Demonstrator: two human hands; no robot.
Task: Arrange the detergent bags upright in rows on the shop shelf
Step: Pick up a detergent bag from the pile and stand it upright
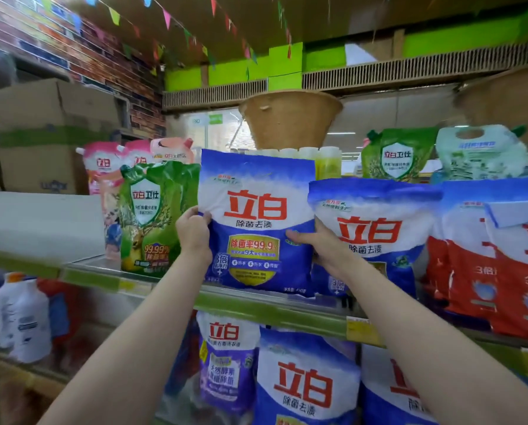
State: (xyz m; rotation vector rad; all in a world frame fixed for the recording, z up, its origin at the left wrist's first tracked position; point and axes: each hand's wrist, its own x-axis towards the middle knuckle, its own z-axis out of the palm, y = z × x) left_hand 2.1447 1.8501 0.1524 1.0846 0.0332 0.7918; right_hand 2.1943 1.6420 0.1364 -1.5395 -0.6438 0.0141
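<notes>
- The blue detergent bag (258, 222) reads "立白", "除菌去渍", "除菌率99.9%", "3倍".
- Left of it, the green pouch (152, 219) reads "立白卫仕", "99.99%".
- Right of it, the second blue bag (370, 237) reads "立白", "除菌去渍".
- Farther right, the red bag (483, 271) reads "3倍".

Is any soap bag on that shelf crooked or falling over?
Yes. The second blue bag, right of the blue bag that both hands hold, leans sideways with its top slumped. Farther right, a red bag also tilts. The green pouch on the left stands straight.
</notes>
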